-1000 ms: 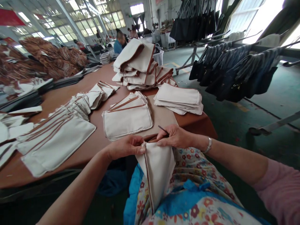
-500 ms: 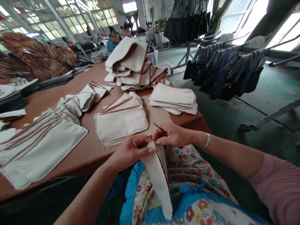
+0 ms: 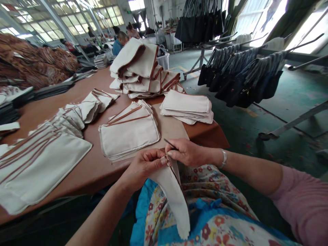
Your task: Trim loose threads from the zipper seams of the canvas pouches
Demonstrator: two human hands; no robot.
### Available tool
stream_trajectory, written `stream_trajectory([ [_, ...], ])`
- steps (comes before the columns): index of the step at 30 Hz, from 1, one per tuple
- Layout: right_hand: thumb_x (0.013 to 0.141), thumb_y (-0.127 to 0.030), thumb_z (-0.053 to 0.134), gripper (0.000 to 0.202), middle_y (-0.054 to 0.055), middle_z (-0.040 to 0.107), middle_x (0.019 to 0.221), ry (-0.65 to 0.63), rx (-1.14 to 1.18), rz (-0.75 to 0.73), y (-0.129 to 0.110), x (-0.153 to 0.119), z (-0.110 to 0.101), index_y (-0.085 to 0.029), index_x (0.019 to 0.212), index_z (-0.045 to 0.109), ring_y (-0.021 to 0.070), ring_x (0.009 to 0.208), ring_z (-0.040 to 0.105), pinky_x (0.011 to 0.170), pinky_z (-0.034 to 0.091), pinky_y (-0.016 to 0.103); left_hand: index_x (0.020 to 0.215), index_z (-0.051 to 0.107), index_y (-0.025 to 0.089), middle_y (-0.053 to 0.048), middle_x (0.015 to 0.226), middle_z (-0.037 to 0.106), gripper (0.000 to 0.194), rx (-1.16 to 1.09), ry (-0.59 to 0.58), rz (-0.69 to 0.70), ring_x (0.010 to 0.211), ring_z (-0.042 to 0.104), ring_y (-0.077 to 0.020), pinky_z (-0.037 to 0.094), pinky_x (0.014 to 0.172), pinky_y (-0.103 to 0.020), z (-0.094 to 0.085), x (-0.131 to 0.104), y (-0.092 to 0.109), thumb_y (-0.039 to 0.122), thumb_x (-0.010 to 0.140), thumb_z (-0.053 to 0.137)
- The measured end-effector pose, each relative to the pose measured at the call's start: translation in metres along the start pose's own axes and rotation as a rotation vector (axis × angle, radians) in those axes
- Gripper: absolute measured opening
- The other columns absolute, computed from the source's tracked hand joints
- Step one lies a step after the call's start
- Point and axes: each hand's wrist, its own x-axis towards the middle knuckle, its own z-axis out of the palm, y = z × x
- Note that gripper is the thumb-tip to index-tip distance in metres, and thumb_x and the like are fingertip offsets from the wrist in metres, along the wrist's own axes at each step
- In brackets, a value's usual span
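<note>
While the top corner of a limp, cream cloth piece with brown edging (image 3: 171,196) is pinched between thumb and fingers of the left hand (image 3: 146,166), a thin, dark, stick-like tool (image 3: 171,144) is gripped in the closed fingers of the right hand (image 3: 186,152) at that same corner. The piece is held near the edge of a brown-covered table (image 3: 96,166), its lower end hung before a flower-printed, blue-trimmed apron (image 3: 217,184). Just beyond, a flat stack of brown-edged cream pieces (image 3: 129,138) is laid on the table, with a fanned row of similar pieces (image 3: 48,167) spread to its left. Behind, a tall heap of folded cream panels (image 3: 147,68) is piled. Farther off, black bags with grey straps (image 3: 239,82) are hung from a metal rack (image 3: 302,119), and a person in blue (image 3: 117,48) can be seen.
</note>
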Motion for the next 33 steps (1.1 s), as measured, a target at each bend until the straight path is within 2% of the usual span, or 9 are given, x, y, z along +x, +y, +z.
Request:
stream_trajectory([
  [3, 0.087, -0.036, 0.049, 0.019, -0.007, 0.044, 0.058, -0.210, 0.478, 0.284, 0.003, 0.004, -0.006, -0.018, 0.084, 0.047, 0.0048, 0.037, 0.036, 0.035, 0.030, 0.016, 0.081, 0.063, 0.013, 0.000, 0.071, 0.062, 0.024, 0.030, -0.009, -0.001, 0.059, 0.054, -0.0095, 0.040, 0.058, -0.020, 0.002, -0.001, 0.003, 0.035, 0.078, 0.074],
  [6, 0.085, -0.048, 0.055, 0.033, -0.009, 0.043, 0.054, -0.250, 0.606, 0.323, 0.002, 0.005, -0.009, -0.017, 0.079, 0.048, 0.0032, 0.034, 0.032, 0.032, 0.026, 0.016, 0.077, 0.063, 0.012, 0.000, 0.072, 0.060, 0.027, 0.160, 0.032, 0.045, 0.061, 0.052, -0.0098, 0.040, 0.059, -0.020, 0.005, -0.002, 0.007, 0.038, 0.080, 0.071],
  [8, 0.080, -0.053, 0.063, 0.039, -0.008, 0.044, 0.054, -0.210, 0.507, 0.288, -0.002, 0.005, -0.009, -0.016, 0.078, 0.051, 0.0032, 0.038, 0.035, 0.035, 0.027, 0.016, 0.075, 0.063, 0.012, 0.000, 0.070, 0.058, 0.028, 0.271, 0.080, 0.079, 0.061, 0.049, -0.0095, 0.038, 0.057, -0.019, 0.007, -0.003, 0.009, 0.039, 0.080, 0.070],
  [11, 0.073, -0.042, 0.074, 0.034, -0.006, 0.051, 0.060, -0.130, 0.325, 0.208, -0.007, 0.007, -0.009, -0.013, 0.078, 0.056, 0.0047, 0.051, 0.041, 0.045, 0.031, 0.016, 0.076, 0.065, 0.013, 0.001, 0.068, 0.057, 0.025, 0.408, 0.139, 0.115, 0.059, 0.045, -0.0094, 0.035, 0.053, -0.018, 0.010, -0.003, 0.011, 0.036, 0.082, 0.066],
  [15, 0.076, -0.018, 0.062, 0.008, -0.003, 0.057, 0.065, -0.066, 0.144, 0.163, -0.010, 0.005, -0.007, -0.012, 0.079, 0.060, 0.0064, 0.057, 0.044, 0.053, 0.034, 0.018, 0.074, 0.065, 0.013, 0.001, 0.067, 0.057, 0.024, 0.529, 0.195, 0.161, 0.060, 0.044, -0.0097, 0.034, 0.053, -0.018, 0.012, -0.002, 0.009, 0.035, 0.082, 0.064],
  [18, 0.074, -0.012, 0.059, 0.004, -0.003, 0.056, 0.064, 0.018, -0.056, 0.073, -0.011, 0.000, -0.004, -0.013, 0.078, 0.059, 0.0071, 0.057, 0.045, 0.054, 0.033, 0.019, 0.073, 0.063, 0.012, 0.002, 0.065, 0.054, 0.027, 0.568, 0.220, 0.160, 0.058, 0.042, -0.0090, 0.031, 0.051, -0.018, 0.011, -0.001, 0.004, 0.038, 0.080, 0.066],
  [27, 0.091, -0.016, 0.047, 0.013, 0.009, 0.065, 0.090, 0.114, -0.464, -0.457, 0.008, -0.018, 0.002, -0.015, 0.099, 0.057, 0.0179, 0.086, 0.060, 0.079, 0.047, 0.028, 0.093, 0.069, 0.013, -0.006, 0.077, 0.068, 0.047, -0.038, 0.071, -0.060, 0.060, 0.056, -0.0149, 0.043, 0.052, -0.023, 0.007, 0.002, -0.006, 0.058, 0.085, 0.057],
  [30, 0.089, -0.012, 0.043, 0.017, 0.009, 0.065, 0.089, 0.109, -0.552, -0.575, 0.016, -0.020, 0.002, -0.015, 0.098, 0.056, 0.0189, 0.090, 0.060, 0.082, 0.049, 0.030, 0.092, 0.070, 0.012, -0.007, 0.076, 0.069, 0.045, -0.030, -0.028, -0.109, 0.060, 0.058, -0.0157, 0.046, 0.057, -0.026, 0.007, 0.004, -0.003, 0.056, 0.083, 0.062],
  [33, 0.090, -0.012, 0.041, 0.016, 0.009, 0.064, 0.084, 0.147, -0.620, -0.639, 0.019, -0.021, 0.004, -0.015, 0.092, 0.056, 0.0185, 0.083, 0.059, 0.075, 0.048, 0.029, 0.085, 0.068, 0.010, -0.007, 0.074, 0.067, 0.043, 0.120, -0.016, -0.125, 0.058, 0.055, -0.0135, 0.040, 0.052, -0.022, 0.005, 0.005, -0.001, 0.053, 0.082, 0.065],
])
